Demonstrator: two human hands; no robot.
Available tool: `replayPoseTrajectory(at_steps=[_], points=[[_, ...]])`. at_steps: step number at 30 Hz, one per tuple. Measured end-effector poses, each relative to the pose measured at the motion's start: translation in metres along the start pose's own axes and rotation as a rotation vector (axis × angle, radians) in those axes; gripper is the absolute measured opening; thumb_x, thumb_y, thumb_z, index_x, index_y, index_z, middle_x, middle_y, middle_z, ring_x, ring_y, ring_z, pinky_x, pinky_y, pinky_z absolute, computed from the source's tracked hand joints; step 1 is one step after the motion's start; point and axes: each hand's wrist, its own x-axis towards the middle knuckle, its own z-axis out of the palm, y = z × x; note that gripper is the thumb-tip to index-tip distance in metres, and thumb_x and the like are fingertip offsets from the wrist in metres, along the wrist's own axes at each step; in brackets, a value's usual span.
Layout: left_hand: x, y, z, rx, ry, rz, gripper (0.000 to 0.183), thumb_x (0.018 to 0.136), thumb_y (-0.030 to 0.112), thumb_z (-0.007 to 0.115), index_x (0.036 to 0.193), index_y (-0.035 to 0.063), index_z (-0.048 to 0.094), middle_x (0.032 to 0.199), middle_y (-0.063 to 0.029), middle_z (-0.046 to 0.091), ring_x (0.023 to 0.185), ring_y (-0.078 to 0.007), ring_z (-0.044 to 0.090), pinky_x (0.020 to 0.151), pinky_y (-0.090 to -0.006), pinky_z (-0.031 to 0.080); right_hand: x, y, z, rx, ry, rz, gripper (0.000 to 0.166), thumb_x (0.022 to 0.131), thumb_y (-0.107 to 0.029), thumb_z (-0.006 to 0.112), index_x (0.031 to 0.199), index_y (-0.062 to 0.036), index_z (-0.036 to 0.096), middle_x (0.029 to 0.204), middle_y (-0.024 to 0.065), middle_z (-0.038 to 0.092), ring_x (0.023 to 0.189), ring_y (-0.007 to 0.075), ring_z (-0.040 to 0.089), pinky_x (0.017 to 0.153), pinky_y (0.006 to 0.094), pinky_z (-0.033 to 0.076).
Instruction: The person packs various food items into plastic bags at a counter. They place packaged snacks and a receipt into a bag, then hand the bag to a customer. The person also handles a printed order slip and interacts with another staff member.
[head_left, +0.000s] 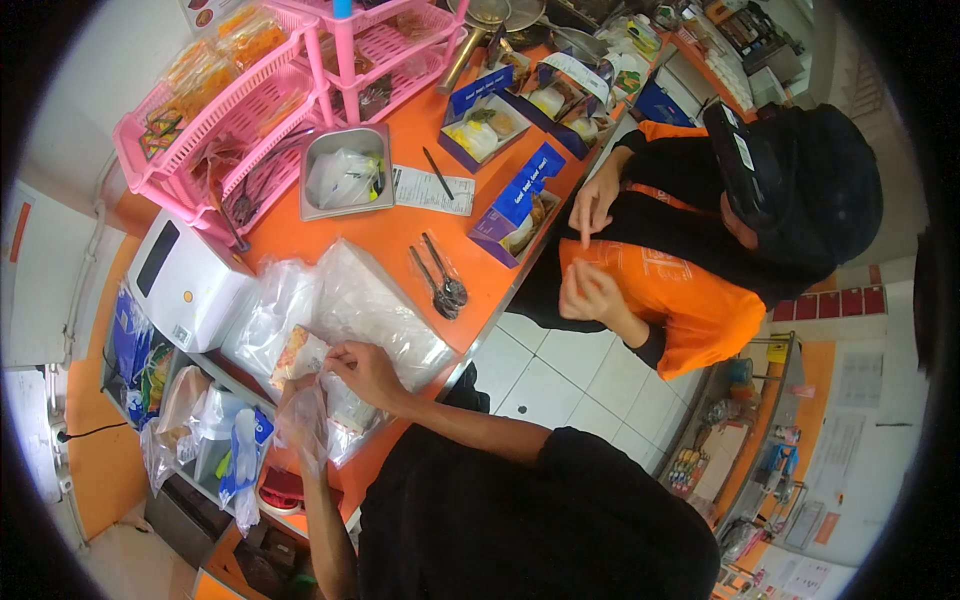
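Note:
My left hand (301, 401) is partly covered by a clear thin plastic bag (319, 424) and holds it over the orange table. A small printed packet (298, 354) stands just beyond my left fingers; whether they grip it too is hidden. With thumb and fingertips, my right hand (369, 373) pinches the upper edge of the bag. Under and beyond both hands lie a stack of clear plastic bags (367, 300) and a looser pile of plastic (274, 315). Two black spoon-like utensils in clear wrap (439, 279) lie past the stack.
Pink tiered baskets (225, 97) hold packets at the back left. A white printer-like device (191, 281) stands below them. A metal container (346, 172), a paper slip with a pen (435, 189) and food boxes (517, 206) sit farther back. A co-worker in orange (630, 262) stands right.

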Motion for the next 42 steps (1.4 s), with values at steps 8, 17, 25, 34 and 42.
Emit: replayPoseTrajectory(at_steps=[8,17,25,34,42], points=[[0.000,0.022,0.008,0.158,0.066,0.166,0.018,0.091,0.017,0.067,0.086,-0.0006,0.069,0.076,-0.0096,0.064,0.062,-0.0171,0.057,0.055,-0.0302,0.045,0.004,-0.013,-0.005,-0.010,-0.073,0.013,0.018,0.087,-0.014,0.069,0.093,0.0026,0.071,0.080,0.0104,0.071,0.072,0.0135,0.066,0.067,0.0287,0.051],[-0.003,-0.005,0.003,0.172,-0.021,0.306,0.013,0.090,0.010,0.067,0.093,-0.0002,0.060,0.086,-0.0046,0.063,0.071,-0.0076,0.055,0.062,-0.0201,0.045,0.000,-0.009,-0.008,-0.002,-0.070,-0.057,0.017,0.085,-0.016,0.072,0.092,-0.0005,0.072,0.078,0.0111,0.070,0.068,0.0152,0.064,0.064,0.0290,0.050],[-0.007,-0.024,-0.004,0.147,-0.063,0.080,0.012,0.089,0.009,0.065,0.095,-0.0010,0.061,0.085,-0.0037,0.062,0.069,-0.0083,0.055,0.061,-0.0202,0.045,0.000,-0.004,-0.005,-0.100,-0.074,-0.057,0.016,0.084,-0.016,0.073,0.090,-0.0018,0.073,0.075,0.0105,0.069,0.062,0.0152,0.062,0.061,0.0288,0.049],[-0.014,-0.064,-0.008,0.001,-0.056,-0.045,0.015,0.087,0.008,0.065,0.096,-0.0029,0.063,0.094,-0.0110,0.066,0.081,-0.0150,0.060,0.070,-0.0255,0.049,-0.003,-0.005,-0.003,-0.083,-0.060,-0.074,0.015,0.084,-0.016,0.072,0.090,-0.0019,0.073,0.074,0.0105,0.069,0.062,0.0153,0.062,0.060,0.0290,0.049],[-0.001,-0.017,0.002,0.048,0.007,0.242,0.009,0.088,0.008,0.065,0.087,-0.0007,0.064,0.075,-0.0057,0.064,0.065,-0.0156,0.059,0.057,-0.0295,0.046,0.002,-0.005,-0.006,-0.158,-0.128,-0.083,0.016,0.083,-0.016,0.073,0.091,-0.0016,0.073,0.076,0.0116,0.070,0.064,0.0185,0.064,0.061,0.0299,0.050]])
